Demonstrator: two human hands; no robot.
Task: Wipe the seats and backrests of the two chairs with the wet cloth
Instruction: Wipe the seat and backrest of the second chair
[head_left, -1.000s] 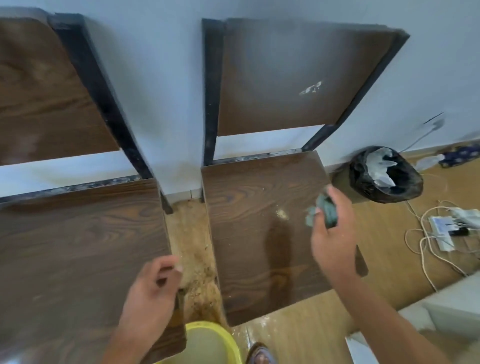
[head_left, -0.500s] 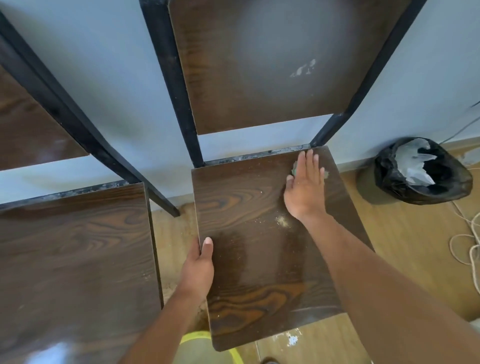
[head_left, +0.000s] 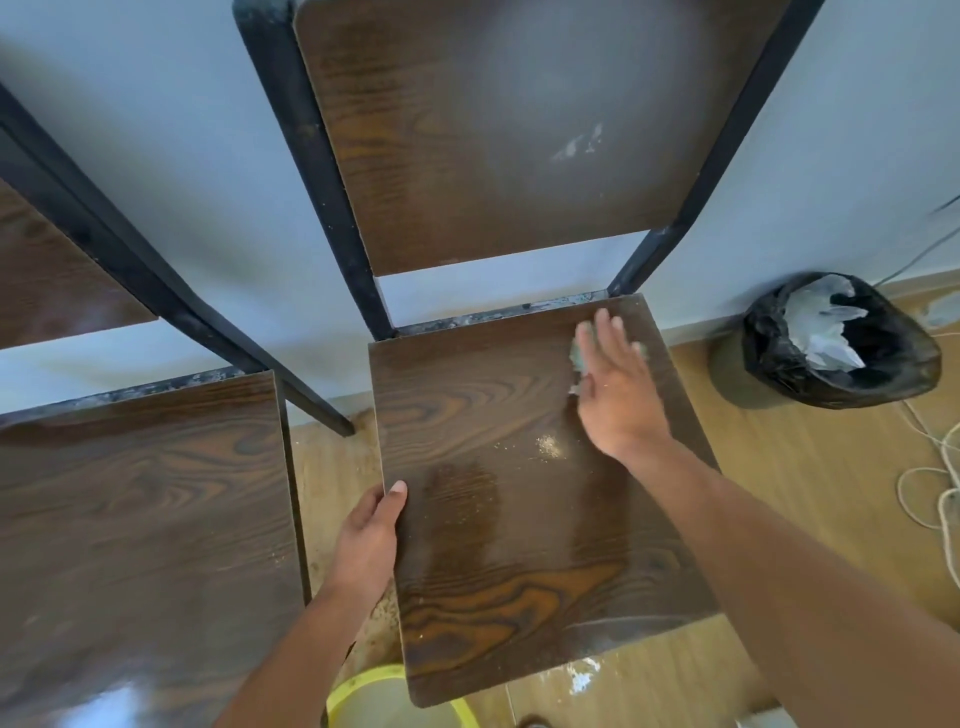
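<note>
Two dark wood-grain chairs with black metal frames stand against a pale wall. The right chair's seat (head_left: 498, 499) lies in the middle, its backrest (head_left: 498, 135) above with a white smear. My right hand (head_left: 615, 395) presses flat on a greyish wet cloth (head_left: 577, 358) at the seat's far right corner; only the cloth's edges show past my fingers. My left hand (head_left: 371, 540) grips the seat's left edge, thumb on top. A wet streak and a patch of crumbs mark the seat's middle. The left chair's seat (head_left: 140, 519) and part of its backrest (head_left: 47, 280) sit at left.
A bin lined with a black bag (head_left: 836, 343) holding white waste stands on the wooden floor right of the chair. White cables (head_left: 935, 493) lie at the right edge. A yellow-rimmed bucket (head_left: 384, 696) sits below the seat's front. Dirty floor shows between the chairs.
My right hand went from holding the cloth above the seat to pressing it flat at the far right corner. My left hand moved from the left chair to the right seat's left edge.
</note>
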